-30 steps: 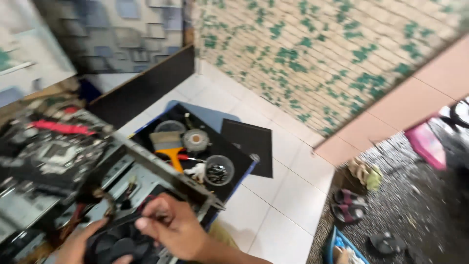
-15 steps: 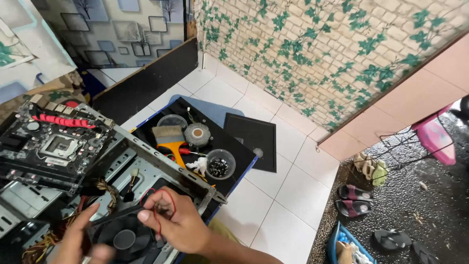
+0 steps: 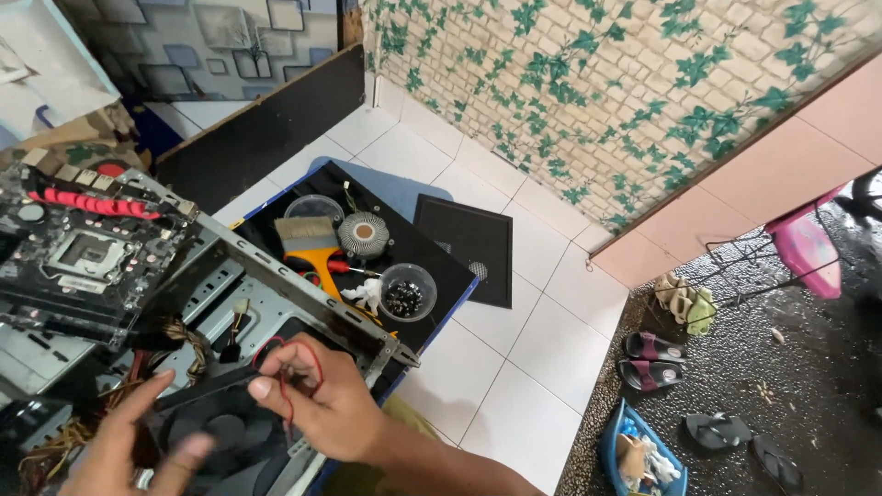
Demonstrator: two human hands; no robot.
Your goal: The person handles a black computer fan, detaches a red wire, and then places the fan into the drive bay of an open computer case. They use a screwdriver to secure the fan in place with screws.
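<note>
Right hand [image 3: 326, 404] risen from fan hub toward top edge of black case fan [image 3: 220, 432]; fingers now pinch thin red wire [image 3: 292, 363] looped above fan, near front rail of open computer case [image 3: 303, 303]. Earlier it lay flat across fan face.

Left hand [image 3: 129, 450] shifted out to fan's left edge, fingers spread, thumb low on frame; earlier curled tight beside right hand.

Fan face more exposed, blades visible below right hand.

Head camera swung left and steadied: motherboard [image 3: 83, 248] fully in sight at case's left side; blur gone.
</note>
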